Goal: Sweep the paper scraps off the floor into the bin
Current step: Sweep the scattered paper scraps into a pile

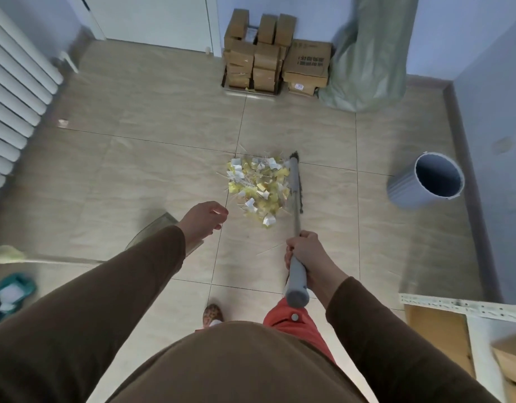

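Observation:
A heap of yellow and white paper scraps [258, 187] with thin sticks lies on the tiled floor in the middle. The grey broom [295, 187] stands with its head against the heap's right side. My right hand [305, 251] grips the broom's handle low down. My left hand [203, 219] hovers just left of the heap, fingers loosely curled, holding nothing. A greenish dustpan [156, 231] lies on the floor under my left forearm, partly hidden. The grey-blue bin [425, 180] stands upright and empty at the right, near the wall.
Stacked cardboard boxes [268, 53] and a green sack [367, 53] stand against the far wall. A white radiator [15, 91] runs along the left. A shelf with boxes [466, 330] is at the lower right. One stray scrap [63, 122] lies near the radiator.

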A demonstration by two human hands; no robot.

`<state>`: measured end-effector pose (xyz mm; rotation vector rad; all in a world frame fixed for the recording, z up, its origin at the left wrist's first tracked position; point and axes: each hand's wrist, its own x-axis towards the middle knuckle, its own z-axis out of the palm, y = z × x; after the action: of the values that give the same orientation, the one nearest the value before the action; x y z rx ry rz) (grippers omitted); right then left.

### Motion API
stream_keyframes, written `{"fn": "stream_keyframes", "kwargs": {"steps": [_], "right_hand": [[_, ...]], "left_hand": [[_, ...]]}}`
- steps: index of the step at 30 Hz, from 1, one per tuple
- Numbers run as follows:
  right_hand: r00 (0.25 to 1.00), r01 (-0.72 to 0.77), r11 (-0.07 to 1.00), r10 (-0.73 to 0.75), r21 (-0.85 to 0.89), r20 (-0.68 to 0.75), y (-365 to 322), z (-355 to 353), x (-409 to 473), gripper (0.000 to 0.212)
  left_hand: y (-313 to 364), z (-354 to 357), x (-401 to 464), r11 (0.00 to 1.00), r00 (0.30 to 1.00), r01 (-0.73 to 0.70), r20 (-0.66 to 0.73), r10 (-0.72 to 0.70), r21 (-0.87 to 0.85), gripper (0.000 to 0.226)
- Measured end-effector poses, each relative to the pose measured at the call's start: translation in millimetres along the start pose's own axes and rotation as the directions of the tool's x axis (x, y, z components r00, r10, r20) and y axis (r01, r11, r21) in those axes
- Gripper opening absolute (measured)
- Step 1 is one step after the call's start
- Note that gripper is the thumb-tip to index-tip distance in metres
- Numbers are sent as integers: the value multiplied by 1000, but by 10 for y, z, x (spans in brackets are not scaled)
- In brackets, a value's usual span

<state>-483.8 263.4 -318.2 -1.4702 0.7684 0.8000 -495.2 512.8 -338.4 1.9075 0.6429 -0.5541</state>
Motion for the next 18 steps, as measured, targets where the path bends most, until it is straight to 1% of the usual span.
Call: {"fn": "stream_keyframes", "kwargs": {"steps": [3,7,10,12,14,16,18], "right_hand": [[1000,30,999,-30,-25,5,79,245,-274,41],[997,67,995,-64,-68,43,192,636,-430,40],[993,68,995,-60,-78,106,244,934,-458,28],[988,47,997,-36,-68,153,264,1112,-487,21],[982,29,997,-14,-77,186,299,1276,-521,16],[978,21,994,1,-104,207,336,1422,-555,15],[973,26,991,5,-128,230,361,1543,-581,15]], "left_hand": [[-184,-293,-192,998,999,-45,-18,46,36,21],[-382,-717,-474,972,977,-168,-100,186,163,21],[-559,-1121,-685,941,949,-217,-172,266,258,21],[-694,-1396,-819,908,909,-244,-246,337,341,22],[-839,-1668,-969,859,845,-238,-339,413,453,26],[-1005,-1933,-1118,813,778,-189,-421,466,551,30],[-1173,-2176,-1254,782,724,-89,-499,476,617,34]]}}
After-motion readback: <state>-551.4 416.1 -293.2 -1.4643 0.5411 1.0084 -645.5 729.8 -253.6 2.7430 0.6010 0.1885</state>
